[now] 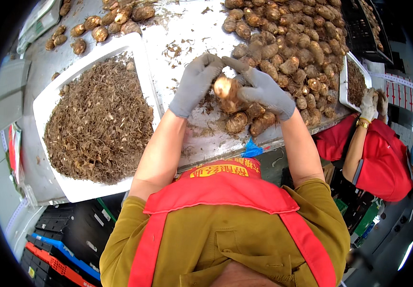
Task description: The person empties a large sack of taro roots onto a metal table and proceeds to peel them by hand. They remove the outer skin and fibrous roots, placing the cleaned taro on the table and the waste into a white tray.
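Observation:
My right hand (268,95), in a grey glove, grips a small brown taro (226,89) with a pale cut end, slightly blurred. My left hand (197,80), gloved likewise, is right beside it with its fingers curled and pinched together. Its fingertips meet those of the right hand above the taro; whatever they pinch is hidden. Just below my right hand, a few more taros (237,123) lie on the metal table (194,143) near its front edge. A big heap of unpeeled taros (297,52) spreads beyond my right hand.
At left, a white tray (48,103) holds brown fibrous scraps. More taros (113,21) lie at the far left. A co-worker's gloved hand (369,104) is at right, next to another white tray (345,93). A black crate (367,33) stands far right; stacked crates (65,234) are below left.

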A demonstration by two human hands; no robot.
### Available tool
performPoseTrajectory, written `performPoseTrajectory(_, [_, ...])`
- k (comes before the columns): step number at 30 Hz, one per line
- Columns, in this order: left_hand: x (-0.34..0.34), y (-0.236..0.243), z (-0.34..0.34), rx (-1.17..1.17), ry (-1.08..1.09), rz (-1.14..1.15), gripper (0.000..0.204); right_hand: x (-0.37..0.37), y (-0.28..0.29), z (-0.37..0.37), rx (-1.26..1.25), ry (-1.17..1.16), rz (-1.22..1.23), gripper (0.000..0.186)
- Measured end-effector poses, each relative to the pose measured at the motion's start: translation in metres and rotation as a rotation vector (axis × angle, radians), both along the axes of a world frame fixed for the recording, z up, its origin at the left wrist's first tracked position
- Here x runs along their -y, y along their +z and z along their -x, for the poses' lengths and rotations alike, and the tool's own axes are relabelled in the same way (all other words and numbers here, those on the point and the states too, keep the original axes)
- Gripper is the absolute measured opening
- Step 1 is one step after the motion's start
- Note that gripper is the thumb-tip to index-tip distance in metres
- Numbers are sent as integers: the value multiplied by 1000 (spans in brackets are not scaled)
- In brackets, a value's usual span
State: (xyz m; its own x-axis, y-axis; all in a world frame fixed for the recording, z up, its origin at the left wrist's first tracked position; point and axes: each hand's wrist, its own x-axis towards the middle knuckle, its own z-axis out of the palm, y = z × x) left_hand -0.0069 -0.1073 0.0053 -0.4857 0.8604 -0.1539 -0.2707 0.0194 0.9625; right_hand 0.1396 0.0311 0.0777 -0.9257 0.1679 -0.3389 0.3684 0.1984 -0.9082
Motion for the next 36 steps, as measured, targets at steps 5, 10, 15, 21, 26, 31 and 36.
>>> performPoseTrajectory(5, [4,3,5,137,-138,6,32,10,-23,-15,-236,-277,484,62])
performPoseTrajectory(10, [4,5,5,231,-110,-20,26,25,-28,-12,-286,-449,643,56])
performPoseTrajectory(15, [3,-1,2,318,-64,-55,24,24,-38,-6,-531,-473,904,52])
performPoseTrajectory(21, [-4,4,0,380,-30,-133,33,33,-23,0,-411,-708,-108,57])
performPoseTrajectory(26, [-3,11,-1,224,75,-59,32,55,-31,9,-336,-681,-438,57])
performPoseTrajectory(31, [2,5,1,234,58,-49,19,57,-33,12,-463,-569,-897,51])
performPoseTrajectory(36, [6,24,-4,-158,-358,11,14,33,-34,17,-260,-435,-969,52])
